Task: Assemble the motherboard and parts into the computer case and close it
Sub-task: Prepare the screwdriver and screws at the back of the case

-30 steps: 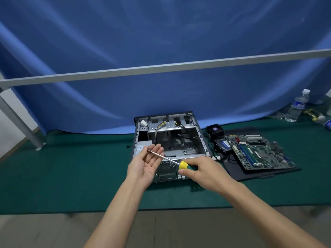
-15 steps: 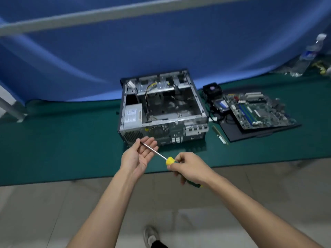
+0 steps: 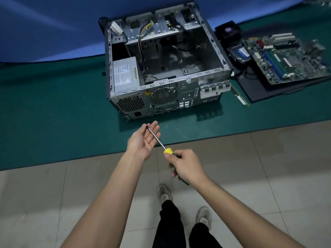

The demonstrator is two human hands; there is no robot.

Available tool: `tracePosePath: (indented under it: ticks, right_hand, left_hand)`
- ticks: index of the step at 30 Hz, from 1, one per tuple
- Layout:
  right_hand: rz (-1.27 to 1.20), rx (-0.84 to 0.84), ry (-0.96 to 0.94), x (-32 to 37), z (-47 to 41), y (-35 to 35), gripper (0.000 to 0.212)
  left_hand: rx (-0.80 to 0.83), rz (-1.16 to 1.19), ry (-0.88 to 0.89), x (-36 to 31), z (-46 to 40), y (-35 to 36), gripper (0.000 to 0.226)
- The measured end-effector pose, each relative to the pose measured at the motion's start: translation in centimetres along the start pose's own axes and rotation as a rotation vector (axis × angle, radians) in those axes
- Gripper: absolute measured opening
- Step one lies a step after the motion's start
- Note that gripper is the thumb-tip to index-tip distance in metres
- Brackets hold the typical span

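An open metal computer case [image 3: 206,76] lies on the green mat, its inside bare except for a power supply [image 3: 124,72] and loose cables. The green motherboard [image 3: 286,58] rests on a black panel to the case's right. A screwdriver [image 3: 157,138] with a yellow and green handle is gripped in my right hand [image 3: 186,165]. Its shaft lies across the open palm of my left hand [image 3: 145,138], tip near the fingers. Both hands hover over the mat's near edge, in front of the case.
A black CPU fan [image 3: 228,32] and a blue-labelled drive [image 3: 240,53] sit between case and motherboard. A memory stick [image 3: 240,97] lies by the case's right corner. A blue cloth hangs behind. My legs and shoes [image 3: 165,193] stand on the tiled floor.
The view has tilted down, so the case sits higher in frame and the floor and my legs show. My hands have drawn back from the case, still with the screwdriver.
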State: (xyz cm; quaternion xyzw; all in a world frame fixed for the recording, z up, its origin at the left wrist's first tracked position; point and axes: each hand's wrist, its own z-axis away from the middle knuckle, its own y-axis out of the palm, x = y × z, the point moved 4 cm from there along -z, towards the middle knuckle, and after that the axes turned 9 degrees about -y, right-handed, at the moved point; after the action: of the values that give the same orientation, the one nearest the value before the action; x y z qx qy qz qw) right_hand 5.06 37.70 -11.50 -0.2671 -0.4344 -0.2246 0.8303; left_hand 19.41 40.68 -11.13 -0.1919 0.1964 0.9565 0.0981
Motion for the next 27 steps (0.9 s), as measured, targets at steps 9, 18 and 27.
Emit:
tracePosePath:
  ticks: [9,18,27]
  right_hand:
    - [0.072,-0.145,0.059,0.0,-2.1,2.9,0.042]
    - [0.009,-0.219,0.139,-0.2,-3.6,4.7,0.045]
    - [-0.016,-0.229,0.152,-0.1,-4.8,5.1,0.045]
  left_hand:
    - [-0.043,-0.105,-0.115,-1.7,-4.2,-0.1,0.02]
    - [-0.031,-0.218,-0.217,-2.6,-6.6,0.4,0.017]
    - [-0.041,-0.226,-0.219,-3.3,-7.7,0.7,0.016]
